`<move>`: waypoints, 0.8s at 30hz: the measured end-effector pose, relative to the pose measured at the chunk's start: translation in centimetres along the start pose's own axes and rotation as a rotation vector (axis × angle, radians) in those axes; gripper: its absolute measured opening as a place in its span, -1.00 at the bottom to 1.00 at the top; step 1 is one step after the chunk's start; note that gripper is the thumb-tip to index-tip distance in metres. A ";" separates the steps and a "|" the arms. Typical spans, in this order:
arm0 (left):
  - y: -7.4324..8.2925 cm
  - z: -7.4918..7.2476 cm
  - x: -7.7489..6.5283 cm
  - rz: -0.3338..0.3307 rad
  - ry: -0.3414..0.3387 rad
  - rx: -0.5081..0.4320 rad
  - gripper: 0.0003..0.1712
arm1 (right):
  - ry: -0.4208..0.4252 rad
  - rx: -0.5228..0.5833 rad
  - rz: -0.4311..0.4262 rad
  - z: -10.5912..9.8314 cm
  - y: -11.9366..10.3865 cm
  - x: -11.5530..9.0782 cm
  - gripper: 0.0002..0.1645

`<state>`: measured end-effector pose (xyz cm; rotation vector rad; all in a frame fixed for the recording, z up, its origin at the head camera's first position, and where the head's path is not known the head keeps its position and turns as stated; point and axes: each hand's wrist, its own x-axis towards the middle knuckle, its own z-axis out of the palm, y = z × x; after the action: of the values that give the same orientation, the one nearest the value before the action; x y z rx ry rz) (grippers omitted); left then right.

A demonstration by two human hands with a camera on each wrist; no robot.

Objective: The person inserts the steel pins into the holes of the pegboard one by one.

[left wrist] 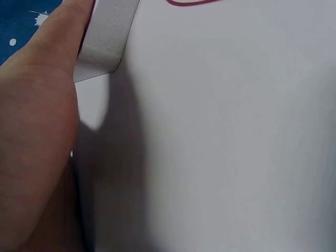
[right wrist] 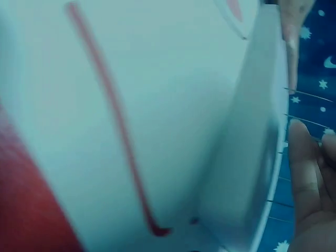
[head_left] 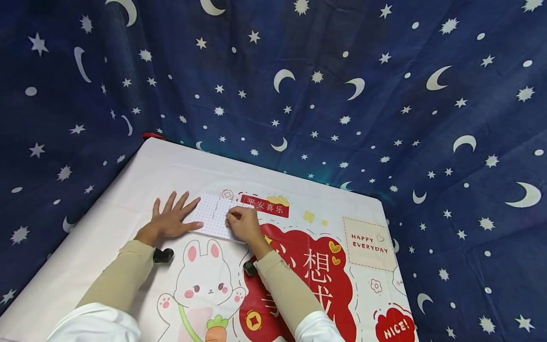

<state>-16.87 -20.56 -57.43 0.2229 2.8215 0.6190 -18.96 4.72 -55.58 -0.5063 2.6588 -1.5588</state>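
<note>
A white board [head_left: 208,207] with a grid of small dots lies on the table. Several thin metal pins [head_left: 215,208] stand up from it; the right wrist view shows the pins [right wrist: 311,95] jutting from its face in side view. My left hand [head_left: 171,222] is spread at the board's left edge, the thumb lying along the near corner. In the left wrist view that hand [left wrist: 37,126] is beside the board's thick side [left wrist: 107,39]. Over the board's right part, my right hand [head_left: 244,223] has thumb and fingertips pinched together on a thin pin, mostly hidden by the fingers [right wrist: 303,157].
A white tablecloth [head_left: 171,166] printed with a rabbit [head_left: 202,275], red patches and lettering covers the table. Dark blue cloth [head_left: 256,95] with moons and stars hangs behind and along the sides. A black wrist camera [head_left: 163,255] is on the left wrist.
</note>
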 end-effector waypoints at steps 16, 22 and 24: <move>0.1 -0.3 -0.1 -0.004 -0.001 -0.003 0.07 | 0.058 0.020 0.019 0.8 0.5 -0.3 -0.85; 0.0 0.0 0.0 -0.003 0.001 0.003 0.08 | 0.074 -0.013 0.026 0.8 0.7 -0.4 -0.84; 0.0 -0.1 0.0 -0.006 -0.002 0.002 0.07 | 0.074 0.011 0.021 0.8 0.8 -0.3 -0.84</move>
<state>-16.91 -20.59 -57.32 0.2159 2.8196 0.6145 -18.79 4.50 -56.68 -0.4275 2.6980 -1.6174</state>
